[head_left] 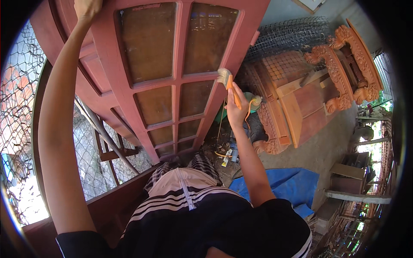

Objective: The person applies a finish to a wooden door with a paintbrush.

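A reddish-brown panelled door (178,41) with dusty glass panes stands tilted in front of me. My right hand (237,109) is closed around the orange handle of a paintbrush (224,76). Its pale bristles touch the door frame at the right end of a crossbar, between two panes. High at the upper left, my left hand (88,7) rests against the door's left edge. The top of the picture cuts off its fingers, so their grip does not show.
Carved orange-brown wooden furniture (297,103) stands at the right beside rolled wire mesh (292,32). A blue tarp (284,187) lies on the floor near my right elbow. Chain-link fencing (21,99) lines the left. Small clutter (228,157) sits by the door's foot.
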A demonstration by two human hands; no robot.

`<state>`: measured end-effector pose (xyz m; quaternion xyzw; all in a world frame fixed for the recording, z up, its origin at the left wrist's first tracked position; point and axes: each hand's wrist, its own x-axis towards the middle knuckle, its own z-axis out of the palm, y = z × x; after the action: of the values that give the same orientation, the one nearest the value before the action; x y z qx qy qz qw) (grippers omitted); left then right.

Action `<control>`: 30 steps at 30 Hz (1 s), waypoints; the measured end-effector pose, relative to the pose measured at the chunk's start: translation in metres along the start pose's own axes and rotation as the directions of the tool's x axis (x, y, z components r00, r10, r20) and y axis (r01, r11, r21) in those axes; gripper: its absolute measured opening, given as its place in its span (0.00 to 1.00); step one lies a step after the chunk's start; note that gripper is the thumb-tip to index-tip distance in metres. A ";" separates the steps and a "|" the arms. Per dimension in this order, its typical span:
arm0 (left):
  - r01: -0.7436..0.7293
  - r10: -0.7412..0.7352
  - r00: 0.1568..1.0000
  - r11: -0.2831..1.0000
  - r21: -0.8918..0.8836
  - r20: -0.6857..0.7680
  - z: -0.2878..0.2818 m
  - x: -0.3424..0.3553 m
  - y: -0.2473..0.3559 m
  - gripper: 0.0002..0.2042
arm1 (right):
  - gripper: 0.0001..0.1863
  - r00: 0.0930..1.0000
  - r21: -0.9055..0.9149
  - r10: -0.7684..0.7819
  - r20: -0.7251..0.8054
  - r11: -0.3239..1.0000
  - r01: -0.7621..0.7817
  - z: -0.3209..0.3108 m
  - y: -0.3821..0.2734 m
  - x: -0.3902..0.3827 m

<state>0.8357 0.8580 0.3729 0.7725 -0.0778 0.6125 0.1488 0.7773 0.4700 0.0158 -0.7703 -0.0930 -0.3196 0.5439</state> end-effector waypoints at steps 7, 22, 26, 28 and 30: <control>-0.021 0.020 1.000 0.999 -0.025 -0.023 -0.004 -0.005 -0.007 0.23 | 0.19 0.944 -0.148 -0.191 0.268 0.960 0.236 0.030 -0.046 -0.034; 0.090 -0.087 0.995 0.995 0.043 -0.052 0.013 -0.002 -0.028 0.31 | 0.15 0.974 -0.038 -0.168 0.154 0.984 0.176 0.001 -0.063 0.008; 0.092 -0.086 0.993 0.993 0.078 -0.083 0.018 -0.003 -0.048 0.31 | 0.19 0.953 -0.143 -0.252 0.167 0.950 0.276 -0.007 -0.045 0.018; 0.127 -0.128 0.992 0.990 0.057 0.011 0.015 -0.006 -0.029 0.30 | 0.20 0.834 -0.254 -0.190 0.518 0.897 0.362 -0.024 -0.053 0.013; 0.162 -0.165 0.981 0.986 0.032 0.102 0.004 -0.007 0.013 0.29 | 0.21 0.884 -0.194 -0.325 0.335 0.895 0.402 -0.037 -0.058 0.043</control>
<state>0.8341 0.8442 0.3672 0.8089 -0.0145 0.5579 0.1851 0.7681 0.4507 0.0941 -0.8415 -0.2744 -0.3080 0.3488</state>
